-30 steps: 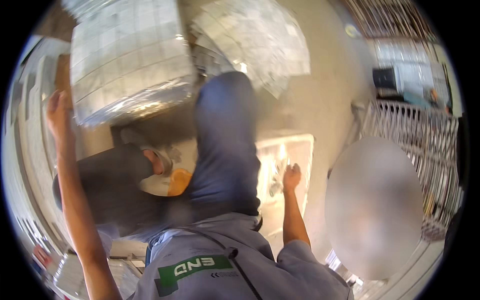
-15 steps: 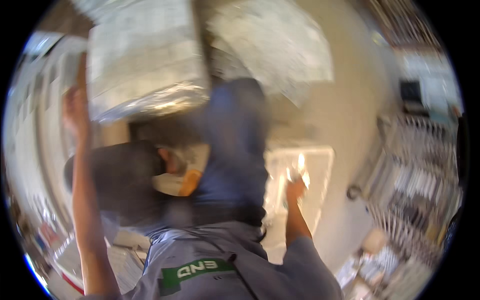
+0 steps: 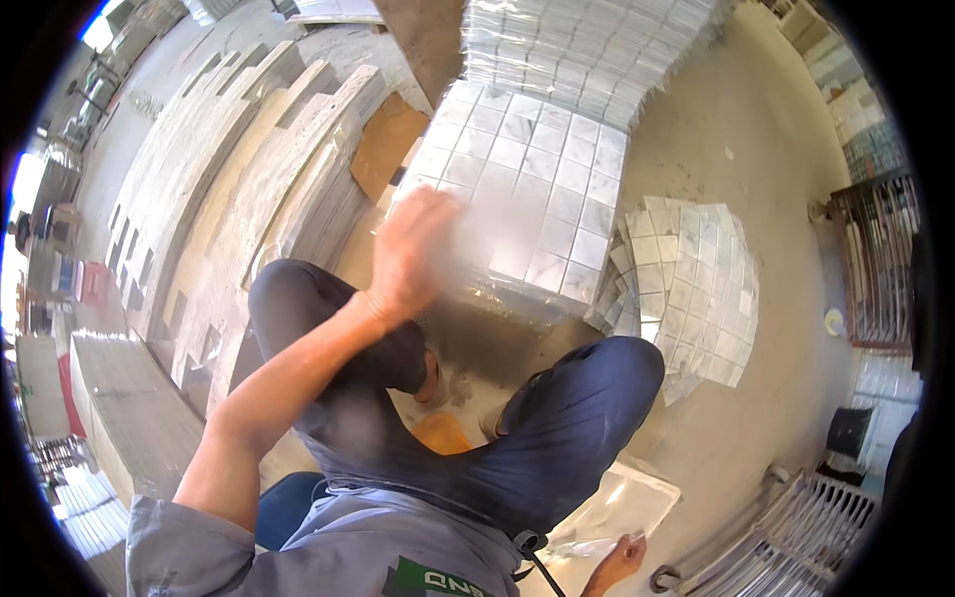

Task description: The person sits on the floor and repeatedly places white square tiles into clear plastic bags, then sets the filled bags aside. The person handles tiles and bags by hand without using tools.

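Observation:
Between and beyond my knees stands a stack of square mosaic tile sheets (image 3: 577, 194), white with grey veins, with clear wrap around its near side. My left hand (image 3: 408, 254) is over the stack's near left corner. Its fingers are partly smeared, and a whitish blur lies beside them, so their grip does not show. Low on the right, my right hand (image 3: 622, 562) is closed on a crumpled clear plastic film (image 3: 587, 548). That film lies over a pale, shallow tray (image 3: 647, 490) next to my right thigh.
Loose mosaic sheets (image 3: 691, 289) lie fanned on the floor right of the stack. Behind it rises a taller wrapped stack (image 3: 587, 45). Long pale slabs (image 3: 269, 149) and a cardboard piece (image 3: 386, 149) fill the left. An orange object (image 3: 443, 433) sits between my feet; a metal rack (image 3: 796, 537) stands right.
My view has swung, so the tile stack appears farther right. My left hand has come from beside the stack to over its near corner. My right hand stays by the tray.

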Demonstrator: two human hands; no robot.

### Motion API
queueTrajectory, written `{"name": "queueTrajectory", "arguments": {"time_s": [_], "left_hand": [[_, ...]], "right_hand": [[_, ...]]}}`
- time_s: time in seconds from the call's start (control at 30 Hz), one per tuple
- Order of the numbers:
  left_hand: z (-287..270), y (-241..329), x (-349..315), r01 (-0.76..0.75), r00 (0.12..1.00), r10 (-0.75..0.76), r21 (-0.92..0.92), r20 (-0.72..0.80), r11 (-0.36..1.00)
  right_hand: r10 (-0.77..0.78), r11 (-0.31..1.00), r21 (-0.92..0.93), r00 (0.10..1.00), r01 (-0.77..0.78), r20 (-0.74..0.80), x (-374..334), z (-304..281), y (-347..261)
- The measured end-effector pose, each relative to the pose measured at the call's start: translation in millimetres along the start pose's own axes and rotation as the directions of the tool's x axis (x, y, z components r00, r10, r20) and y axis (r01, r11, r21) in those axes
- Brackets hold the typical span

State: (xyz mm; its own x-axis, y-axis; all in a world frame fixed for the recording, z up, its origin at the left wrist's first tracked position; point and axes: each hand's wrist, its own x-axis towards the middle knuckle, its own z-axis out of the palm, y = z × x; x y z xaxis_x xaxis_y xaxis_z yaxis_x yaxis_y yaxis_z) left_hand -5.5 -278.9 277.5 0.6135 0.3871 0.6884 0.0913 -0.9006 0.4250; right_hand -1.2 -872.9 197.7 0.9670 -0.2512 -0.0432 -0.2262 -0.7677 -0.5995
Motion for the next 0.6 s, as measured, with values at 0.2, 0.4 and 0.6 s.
{"name": "queueTrajectory", "arguments": {"time_s": [0.2,0.4,0.6], "left_hand": [[21,113,2,0.003,0.925,0.206,-0.55,0.319,0.835],[5,157,30,0.091,0.792,0.492,-0.867,0.361,0.49],[-34,124,40,0.376,0.647,0.444,-0.765,0.62,0.522]], "right_hand": [[-0.334,0.932,0.15,0.943,0.33,-0.002,8,-45,-207],[-0.592,0.693,0.614,0.784,0.377,0.187,-6,-44,-296],[-0.757,0.35,0.923,0.629,0.161,0.178,-24,-9,-369]]}}
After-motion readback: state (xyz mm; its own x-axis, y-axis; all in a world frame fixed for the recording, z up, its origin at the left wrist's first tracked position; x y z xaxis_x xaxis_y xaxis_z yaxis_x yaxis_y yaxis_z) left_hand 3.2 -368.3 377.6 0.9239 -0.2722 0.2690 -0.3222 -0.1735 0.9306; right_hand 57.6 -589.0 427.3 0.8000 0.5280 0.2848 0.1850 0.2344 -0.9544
